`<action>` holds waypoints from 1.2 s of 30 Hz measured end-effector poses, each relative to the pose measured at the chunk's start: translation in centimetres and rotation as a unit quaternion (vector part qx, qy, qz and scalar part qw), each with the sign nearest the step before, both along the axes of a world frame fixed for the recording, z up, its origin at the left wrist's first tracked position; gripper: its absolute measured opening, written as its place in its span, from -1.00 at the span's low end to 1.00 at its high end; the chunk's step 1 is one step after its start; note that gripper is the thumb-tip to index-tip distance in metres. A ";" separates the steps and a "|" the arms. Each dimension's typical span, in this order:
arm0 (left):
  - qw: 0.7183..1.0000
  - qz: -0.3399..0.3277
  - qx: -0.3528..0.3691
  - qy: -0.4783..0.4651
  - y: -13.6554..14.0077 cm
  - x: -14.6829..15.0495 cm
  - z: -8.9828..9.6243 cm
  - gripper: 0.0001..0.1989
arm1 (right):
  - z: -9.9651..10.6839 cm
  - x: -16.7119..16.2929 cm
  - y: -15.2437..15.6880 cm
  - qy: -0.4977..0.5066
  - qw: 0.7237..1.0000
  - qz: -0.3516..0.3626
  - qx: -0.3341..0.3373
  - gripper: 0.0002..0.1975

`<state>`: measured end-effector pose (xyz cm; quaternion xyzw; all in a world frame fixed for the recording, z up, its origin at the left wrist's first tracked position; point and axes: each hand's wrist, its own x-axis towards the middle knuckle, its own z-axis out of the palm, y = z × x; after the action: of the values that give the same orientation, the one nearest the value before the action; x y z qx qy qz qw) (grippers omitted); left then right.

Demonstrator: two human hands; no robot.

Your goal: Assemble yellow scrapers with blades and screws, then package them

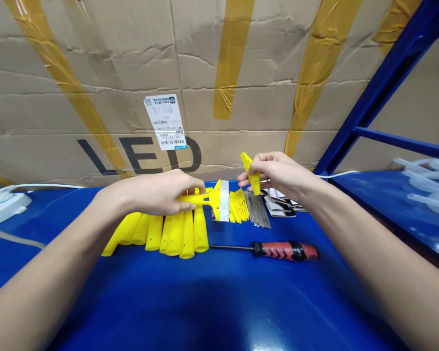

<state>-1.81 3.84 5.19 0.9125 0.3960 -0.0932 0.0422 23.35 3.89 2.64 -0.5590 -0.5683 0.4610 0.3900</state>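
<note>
The left hand (168, 191) grips the yellow scraper (215, 201) by its handle, over the far ends of the yellow tubes (173, 236), partly hiding them. The right hand (278, 174) pinches a small yellow plate (254, 176) between thumb and fingers, to the scraper's right and slightly farther. Below lie yellow pieces (238, 206), metal blades (256, 210) and printed cards (280, 204), partly covered by the right arm. A red-black screwdriver (287, 250) lies nearer; a cardboard box (201, 63) walls off the far side.
</note>
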 end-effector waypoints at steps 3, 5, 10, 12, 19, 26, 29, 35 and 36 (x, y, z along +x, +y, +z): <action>1.000 -0.002 0.002 0.000 0.0 -0.1 0.0 -0.66 | -0.2 0.2 0.0 -0.001 1.000 0.017 0.019 -0.72; 1.000 -0.004 0.003 -0.005 0.1 -0.3 -0.1 -0.66 | -0.5 0.5 0.2 0.003 0.999 0.037 0.037 -0.70; 1.000 -0.018 -0.010 -0.022 0.3 -0.4 -0.2 -0.66 | -0.6 1.1 0.5 0.057 0.997 0.045 0.034 -0.84; 0.999 -0.022 -0.017 -0.030 0.3 -0.4 -0.2 -0.66 | -0.4 1.0 0.4 0.078 0.996 0.030 0.017 -0.62; 0.999 -0.010 -0.013 -0.027 0.2 -0.5 0.1 -0.73 | -0.1 0.1 -0.4 0.092 0.989 0.087 -0.074 -0.47; 0.999 -0.008 0.004 -0.039 0.7 -1.1 -0.3 -0.68 | -1.3 -0.5 0.0 0.077 0.987 0.099 -0.101 -0.55; 0.999 -0.005 0.010 -0.039 0.7 -1.2 -0.4 -0.66 | -1.8 -1.1 0.0 0.066 0.989 0.090 -0.099 -0.50; 0.999 -0.013 0.010 -0.043 0.5 -1.2 -0.4 -0.71 | -2.5 -2.0 -0.2 0.069 0.989 0.073 -0.113 -0.46; 0.999 -0.013 0.008 -0.042 0.5 -1.2 -0.4 -0.72 | -2.6 -2.1 -0.2 0.074 0.988 0.073 -0.113 -0.46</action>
<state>-3.06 4.38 4.77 0.9211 0.3827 -0.0522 0.0499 21.30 3.64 0.00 -0.5211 -0.5212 0.5897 0.3303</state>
